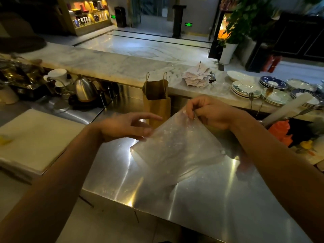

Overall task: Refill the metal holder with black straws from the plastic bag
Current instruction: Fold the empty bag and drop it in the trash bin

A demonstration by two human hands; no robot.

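While hands [210,113] lift bag [177,151], kettle [85,90] nearby.

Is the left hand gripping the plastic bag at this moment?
No: the left hand is open with fingers spread beside the plastic bag, while only the right hand pinches its upper corner.
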